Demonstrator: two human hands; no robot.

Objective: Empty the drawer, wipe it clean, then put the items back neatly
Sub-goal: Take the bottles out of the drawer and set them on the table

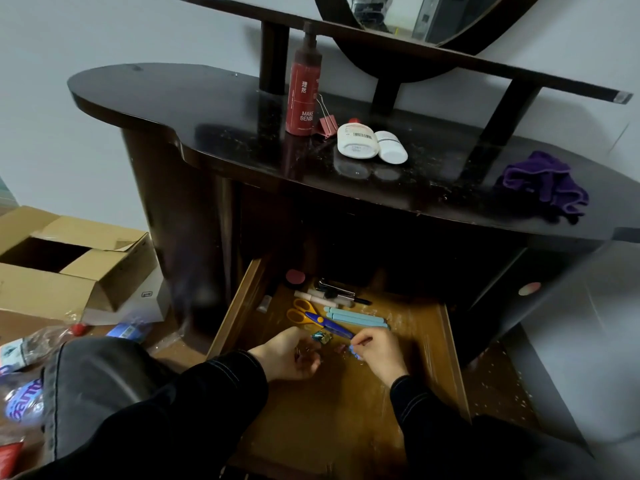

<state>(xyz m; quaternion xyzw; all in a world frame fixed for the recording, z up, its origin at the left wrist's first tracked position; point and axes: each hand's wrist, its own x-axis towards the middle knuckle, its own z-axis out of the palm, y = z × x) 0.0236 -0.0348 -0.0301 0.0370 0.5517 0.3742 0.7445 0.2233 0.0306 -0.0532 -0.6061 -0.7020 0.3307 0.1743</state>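
Right hand (377,351) fingers (360,342) pinch blue clip (354,351).

The wooden drawer (239,306) stands pulled open, holding scissors (317,318), blue clips (356,317) and pens (329,299).

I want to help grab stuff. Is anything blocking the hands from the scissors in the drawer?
Nothing visible blocks them. The scissors lie uncovered in the open drawer, just beyond the left hand and right hand.
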